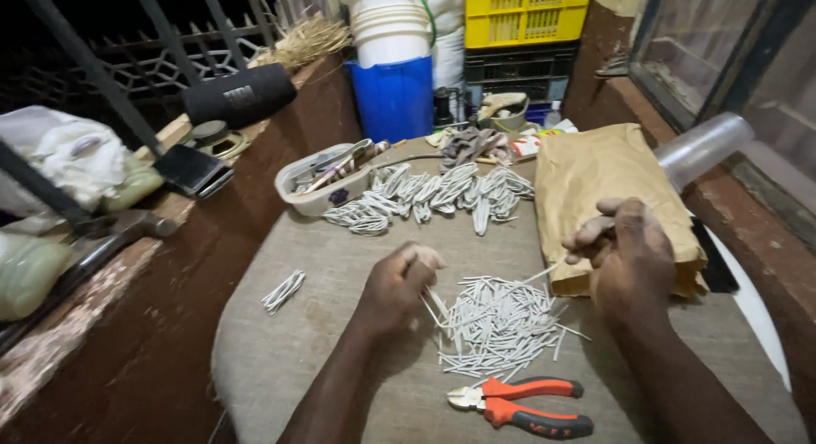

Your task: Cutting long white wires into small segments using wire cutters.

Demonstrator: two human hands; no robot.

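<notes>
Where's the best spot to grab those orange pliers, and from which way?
Take the pliers by their two orange handles, probably from above. They lie flat on the cloth-covered table, handles pointing right and spread slightly apart, so fingers can close round both. The metal jaws at the left end look sharp. The right hand looks closer to the handles than the left hand.

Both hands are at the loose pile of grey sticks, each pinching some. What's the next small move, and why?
Probably bring the right hand's single stick across to the few held in the left hand. The left grips a small bunch over the loose pile, and finished bundles lie farther back, so gathering seems underway.
</notes>
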